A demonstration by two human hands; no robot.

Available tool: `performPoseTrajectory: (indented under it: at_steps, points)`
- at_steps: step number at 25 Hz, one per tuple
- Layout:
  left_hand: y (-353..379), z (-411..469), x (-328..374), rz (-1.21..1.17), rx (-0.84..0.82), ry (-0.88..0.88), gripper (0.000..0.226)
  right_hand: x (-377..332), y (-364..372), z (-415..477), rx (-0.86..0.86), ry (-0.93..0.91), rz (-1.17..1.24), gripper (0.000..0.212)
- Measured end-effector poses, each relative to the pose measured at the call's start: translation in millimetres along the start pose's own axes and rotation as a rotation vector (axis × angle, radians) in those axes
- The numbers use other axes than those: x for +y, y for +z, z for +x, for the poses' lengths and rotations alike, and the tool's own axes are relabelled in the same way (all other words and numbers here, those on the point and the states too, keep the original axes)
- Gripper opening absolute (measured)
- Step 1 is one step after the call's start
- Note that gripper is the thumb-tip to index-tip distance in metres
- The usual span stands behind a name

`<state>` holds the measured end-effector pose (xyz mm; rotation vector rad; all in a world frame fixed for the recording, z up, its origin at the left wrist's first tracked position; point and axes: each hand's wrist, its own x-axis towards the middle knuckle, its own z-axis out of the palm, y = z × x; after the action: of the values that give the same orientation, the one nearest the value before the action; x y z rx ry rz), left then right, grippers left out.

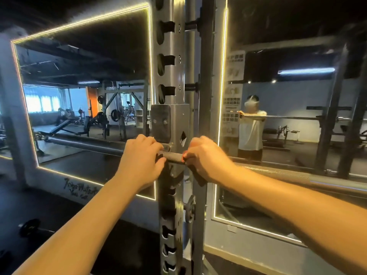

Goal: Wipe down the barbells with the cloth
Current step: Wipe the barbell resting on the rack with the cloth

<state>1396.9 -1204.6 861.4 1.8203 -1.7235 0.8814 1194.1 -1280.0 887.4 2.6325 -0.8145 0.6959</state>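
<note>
Head: barbell crosses upright numbered 2, 3, 4.

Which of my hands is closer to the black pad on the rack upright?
Left. The left hand grips the barbell just below the black pad; the right hand grips the bar on the other side of the rack upright.

Gym, power rack upright, wall mirrors, weight benches

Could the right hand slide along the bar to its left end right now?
Probably not: the left hand grips the bar just beside the right hand, and the rack hook cradles the bar there.
</note>
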Motion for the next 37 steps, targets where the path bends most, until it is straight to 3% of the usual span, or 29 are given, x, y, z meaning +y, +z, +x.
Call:
performPoseTrajectory:
  at_steps: [2,3,5,8,15,21,25,28,31,33,37]
  points:
    - [0,-4,-12,0.031,-0.078,0.008,0.045,-12,7,16,-0.034,-0.030,0.096,0.012]
    - [0,-6,-17,0.038,-0.110,0.024,0.046,-14,3,19,-0.055,-0.023,0.079,0.016]
    - [1,-5,-25,0.005,-0.134,0.042,0.045,-8,-14,7,-0.118,-0.010,-0.058,0.004]
    - [6,0,-35,-0.035,-0.118,0.055,0.040,3,-27,-13,-0.118,0.064,-0.044,0.022]
    - [14,3,-44,-0.079,-0.099,0.049,0.040,-42,24,72,-0.047,-0.074,0.034,0.025]
    - [22,-5,-42,-0.174,-0.011,0.013,0.037,11,-10,16,-0.154,-0.134,0.004,0.026]
    - [23,-7,-44,-0.183,-0.024,-0.007,0.041,-10,16,55,-0.060,-0.192,0.077,0.020]
    - [21,-7,-44,-0.138,-0.045,-0.020,0.045,-30,32,84,-0.080,-0.137,0.083,0.020]
    - [18,-8,-34,-0.113,-0.039,-0.028,0.047,-17,26,50,-0.005,-0.189,0.025,0.020]
    - [15,-6,-17,-0.131,-0.026,0.000,0.043,-5,22,9,0.053,-0.266,-0.101,0.030]
    - [11,-1,25,-0.216,-0.018,0.094,0.034,19,0,-62,0.051,-0.129,-0.215,0.039]
